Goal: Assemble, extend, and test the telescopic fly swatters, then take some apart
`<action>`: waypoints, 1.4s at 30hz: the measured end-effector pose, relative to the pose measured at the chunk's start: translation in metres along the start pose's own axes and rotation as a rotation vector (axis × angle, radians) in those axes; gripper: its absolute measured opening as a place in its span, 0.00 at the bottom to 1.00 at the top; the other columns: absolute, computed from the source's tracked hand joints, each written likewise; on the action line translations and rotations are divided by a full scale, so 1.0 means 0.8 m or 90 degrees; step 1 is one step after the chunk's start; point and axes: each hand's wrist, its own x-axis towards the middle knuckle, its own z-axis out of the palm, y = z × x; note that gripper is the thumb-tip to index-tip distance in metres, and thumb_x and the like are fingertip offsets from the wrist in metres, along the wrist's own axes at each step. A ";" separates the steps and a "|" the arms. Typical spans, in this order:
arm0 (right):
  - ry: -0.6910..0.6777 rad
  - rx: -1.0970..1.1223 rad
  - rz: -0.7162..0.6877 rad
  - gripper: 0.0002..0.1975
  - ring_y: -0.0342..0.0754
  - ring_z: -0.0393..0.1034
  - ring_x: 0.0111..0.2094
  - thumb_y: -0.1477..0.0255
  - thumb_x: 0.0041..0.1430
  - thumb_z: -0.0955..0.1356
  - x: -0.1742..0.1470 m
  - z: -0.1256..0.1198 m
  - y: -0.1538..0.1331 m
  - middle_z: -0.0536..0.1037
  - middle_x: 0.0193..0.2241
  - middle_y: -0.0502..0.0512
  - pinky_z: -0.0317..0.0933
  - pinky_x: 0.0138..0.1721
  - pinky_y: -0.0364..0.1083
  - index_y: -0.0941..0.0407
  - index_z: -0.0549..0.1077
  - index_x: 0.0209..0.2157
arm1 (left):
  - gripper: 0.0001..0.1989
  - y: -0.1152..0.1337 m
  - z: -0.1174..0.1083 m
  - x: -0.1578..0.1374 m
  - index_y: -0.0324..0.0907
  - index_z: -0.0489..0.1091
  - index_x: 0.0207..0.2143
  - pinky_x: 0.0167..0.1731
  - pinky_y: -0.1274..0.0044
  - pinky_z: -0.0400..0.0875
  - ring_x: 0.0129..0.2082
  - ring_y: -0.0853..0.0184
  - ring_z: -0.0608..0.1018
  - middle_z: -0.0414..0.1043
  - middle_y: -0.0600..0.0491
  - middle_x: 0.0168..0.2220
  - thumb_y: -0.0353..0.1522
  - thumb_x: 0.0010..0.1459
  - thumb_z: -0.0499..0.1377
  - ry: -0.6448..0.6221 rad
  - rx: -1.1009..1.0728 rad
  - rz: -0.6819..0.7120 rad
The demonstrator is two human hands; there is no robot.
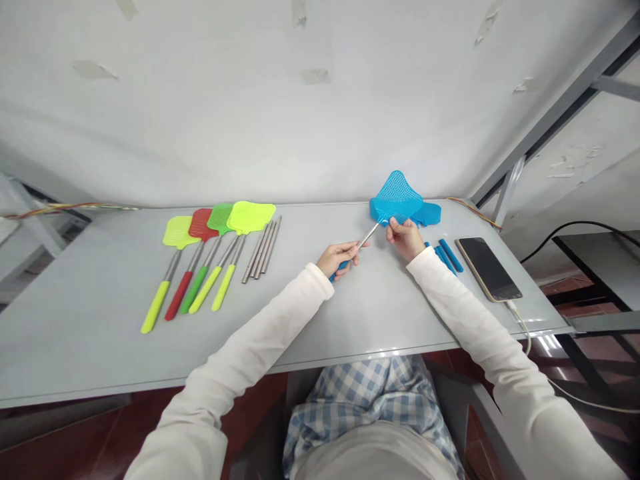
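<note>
My left hand (341, 259) is wrapped round the blue grip and lower metal rod of a blue fly swatter (397, 195), which tilts up to the right. At the edge of its perforated head, my right hand (404, 238) pinches the blue plastic near where the rod meets it. Behind and beside that head lie more blue swatter heads (431, 214), partly hidden. Several loose blue grips (451, 255) rest just right of my right hand. Left of my left hand, several bare metal rods (262, 250) lie side by side on the table.
Several whole fly swatters, among them a red one (179, 296) and a green one (199, 289), lie in a row on the left of the grey table (100, 353). A phone (489, 269) with a white cable lies at the right. A white wall (225, 120) stands behind.
</note>
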 end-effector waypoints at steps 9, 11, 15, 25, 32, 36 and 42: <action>-0.046 -0.015 -0.018 0.23 0.40 0.53 0.16 0.59 0.51 0.70 -0.002 -0.002 0.005 0.64 0.12 0.49 0.50 0.19 0.44 0.53 0.60 0.12 | 0.27 0.004 0.004 -0.004 0.38 0.64 0.58 0.06 0.83 0.47 0.09 0.83 0.56 0.64 0.60 0.23 0.39 0.57 0.58 0.001 -0.006 -0.001; -0.050 -0.007 -0.014 0.24 0.40 0.53 0.16 0.59 0.51 0.70 -0.002 -0.001 0.005 0.65 0.12 0.49 0.50 0.19 0.45 0.53 0.57 0.12 | 0.27 0.004 0.003 -0.005 0.38 0.64 0.58 0.06 0.83 0.47 0.09 0.83 0.56 0.64 0.60 0.23 0.39 0.57 0.58 0.002 -0.009 0.003; -0.060 0.008 -0.003 0.26 0.40 0.52 0.15 0.58 0.49 0.72 -0.004 0.002 0.005 0.66 0.12 0.49 0.48 0.19 0.44 0.53 0.55 0.13 | 0.27 0.002 0.004 -0.006 0.38 0.65 0.57 0.06 0.82 0.47 0.08 0.83 0.56 0.64 0.60 0.24 0.40 0.57 0.57 0.000 0.003 0.010; -0.036 0.039 0.082 0.19 0.41 0.60 0.16 0.57 0.44 0.73 -0.014 -0.008 0.012 0.69 0.15 0.45 0.52 0.18 0.42 0.55 0.70 0.34 | 0.26 0.023 -0.003 -0.057 0.43 0.59 0.59 0.12 0.82 0.53 0.13 0.80 0.60 0.70 0.57 0.30 0.39 0.59 0.54 0.211 0.175 0.095; -0.063 -0.019 0.079 0.14 0.40 0.58 0.15 0.61 0.43 0.73 -0.015 -0.005 0.016 0.70 0.14 0.46 0.50 0.17 0.41 0.55 0.71 0.29 | 0.21 0.046 -0.083 -0.156 0.43 0.63 0.54 0.42 0.72 0.67 0.46 0.62 0.73 0.71 0.48 0.47 0.30 0.57 0.53 0.729 0.670 0.093; -0.068 -0.025 0.076 0.14 0.40 0.59 0.15 0.61 0.44 0.72 -0.014 -0.005 0.018 0.70 0.14 0.47 0.51 0.17 0.41 0.56 0.71 0.29 | 0.24 0.035 -0.117 -0.165 0.42 0.66 0.54 0.46 0.68 0.65 0.49 0.55 0.72 0.68 0.42 0.50 0.24 0.54 0.50 0.768 0.772 -0.062; -0.073 -0.025 0.084 0.14 0.40 0.60 0.15 0.62 0.45 0.72 -0.013 -0.006 0.018 0.70 0.14 0.47 0.52 0.17 0.41 0.56 0.71 0.30 | 0.23 0.016 -0.136 -0.149 0.38 0.69 0.51 0.51 0.63 0.62 0.51 0.52 0.69 0.69 0.39 0.49 0.23 0.54 0.47 0.738 0.854 -0.050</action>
